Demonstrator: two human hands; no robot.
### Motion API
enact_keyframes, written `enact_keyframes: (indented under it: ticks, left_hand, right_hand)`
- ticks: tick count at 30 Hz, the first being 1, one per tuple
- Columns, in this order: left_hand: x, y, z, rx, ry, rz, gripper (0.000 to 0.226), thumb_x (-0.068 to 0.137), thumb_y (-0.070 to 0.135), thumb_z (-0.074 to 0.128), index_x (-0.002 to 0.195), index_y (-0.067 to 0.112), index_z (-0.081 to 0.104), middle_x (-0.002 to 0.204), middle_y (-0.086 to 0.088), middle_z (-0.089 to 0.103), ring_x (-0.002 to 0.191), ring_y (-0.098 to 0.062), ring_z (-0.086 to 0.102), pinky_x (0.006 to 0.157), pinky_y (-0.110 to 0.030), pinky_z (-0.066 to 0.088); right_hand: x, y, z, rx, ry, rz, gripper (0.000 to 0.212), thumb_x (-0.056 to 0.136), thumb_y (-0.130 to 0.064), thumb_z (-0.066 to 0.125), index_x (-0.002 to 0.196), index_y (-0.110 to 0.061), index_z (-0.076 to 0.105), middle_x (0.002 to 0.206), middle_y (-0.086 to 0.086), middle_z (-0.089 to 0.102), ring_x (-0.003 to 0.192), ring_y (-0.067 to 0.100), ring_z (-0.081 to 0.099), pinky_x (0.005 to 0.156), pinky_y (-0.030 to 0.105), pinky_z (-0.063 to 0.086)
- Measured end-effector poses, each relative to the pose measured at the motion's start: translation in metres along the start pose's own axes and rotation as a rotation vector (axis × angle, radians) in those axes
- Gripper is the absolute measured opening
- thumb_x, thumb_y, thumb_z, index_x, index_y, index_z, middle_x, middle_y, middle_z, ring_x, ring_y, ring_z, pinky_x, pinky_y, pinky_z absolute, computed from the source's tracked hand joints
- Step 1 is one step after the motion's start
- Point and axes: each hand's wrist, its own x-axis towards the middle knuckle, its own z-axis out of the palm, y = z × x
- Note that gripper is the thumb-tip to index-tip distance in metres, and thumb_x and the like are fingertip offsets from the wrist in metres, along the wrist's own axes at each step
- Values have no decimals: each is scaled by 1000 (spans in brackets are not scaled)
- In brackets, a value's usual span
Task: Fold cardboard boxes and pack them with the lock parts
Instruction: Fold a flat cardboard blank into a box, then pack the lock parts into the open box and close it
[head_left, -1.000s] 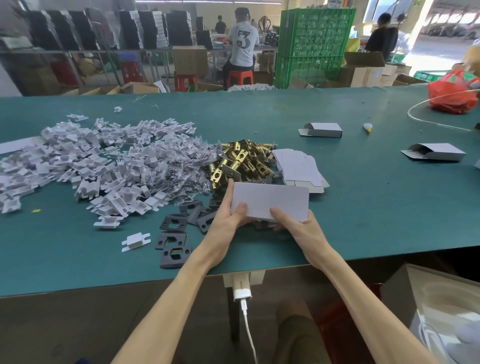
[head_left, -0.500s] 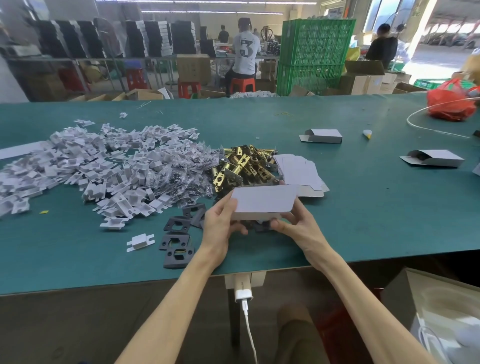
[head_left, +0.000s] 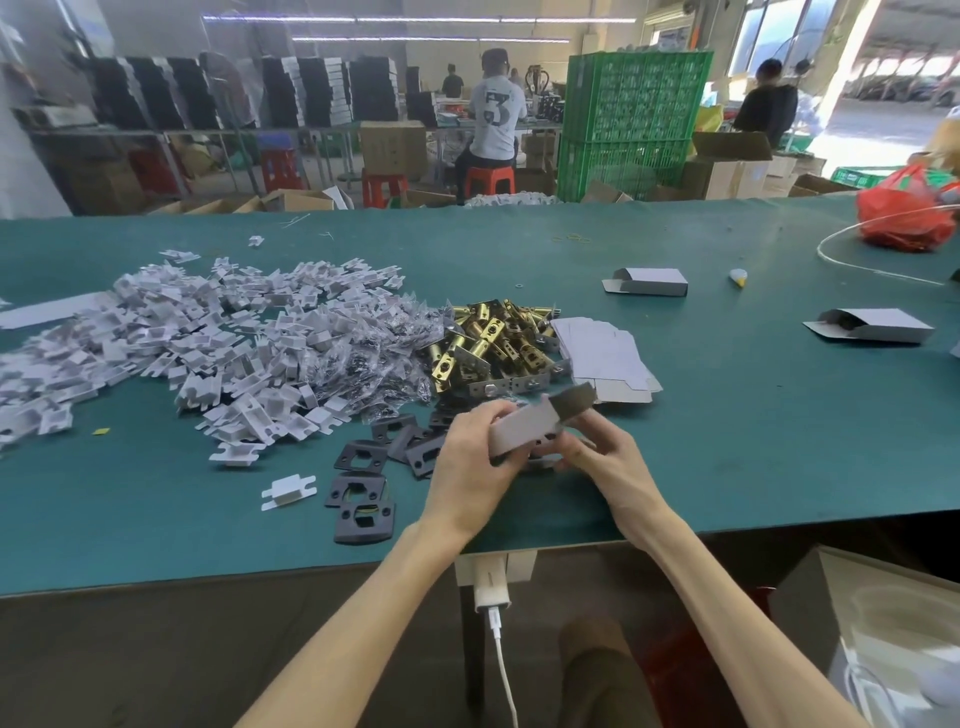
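Box (head_left: 522, 428) has tipped flap-up, left hand (head_left: 467, 467) and right hand (head_left: 608, 457) gripping it (brass latches (head_left: 493, 338) behind)

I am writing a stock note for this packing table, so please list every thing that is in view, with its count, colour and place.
table: one, green, across the view
inserts: big pile, white, table left
small bags: pile, clear, between inserts and latches
latches: pile, brass, table centre
flat box blanks: one stack, white, right of latches
strike plates: several, dark, near edge, left of the hands
folded boxes: two, white, table right
bag: one, red, far right
crates: stacked, green, behind table
half-folded box: one, white outside, brown inside, held near the front edge
left hand: grips the box's left end
right hand: holds its right end
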Motion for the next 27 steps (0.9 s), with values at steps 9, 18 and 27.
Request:
enact_keyframes:
  ticks: [9, 18, 27]
  left_hand:
    - [-4, -11, -31, -586, -32, -317, 43, 77, 27, 86, 116, 18, 71, 110, 4, 77, 106, -13, 71, 85, -25, 57]
    - [-15, -10, -33, -583, -151, -370, 43, 86, 13, 83, 123, 23, 64, 112, 4, 75, 105, -7, 70, 85, -20, 55]
    - [-15, -14, -35, -611, -78, -432, 40, 87, 13, 83, 120, 24, 64, 107, 11, 77, 100, -7, 72, 83, -22, 56]
  right_hand:
    - [6, 5, -6, 4, 76, 91, 31, 99, -32, 61, 124, -16, 70, 108, 12, 74, 97, 28, 71, 80, 31, 58]
    - [17, 8, 2, -159, 74, 167, 19, 99, -23, 64, 113, -13, 71, 93, 9, 76, 74, 14, 69, 58, 22, 52]
    - [138, -23, 45, -648, 104, 136, 33, 102, -30, 55, 122, -4, 55, 107, 8, 65, 81, 15, 68, 73, 41, 60]
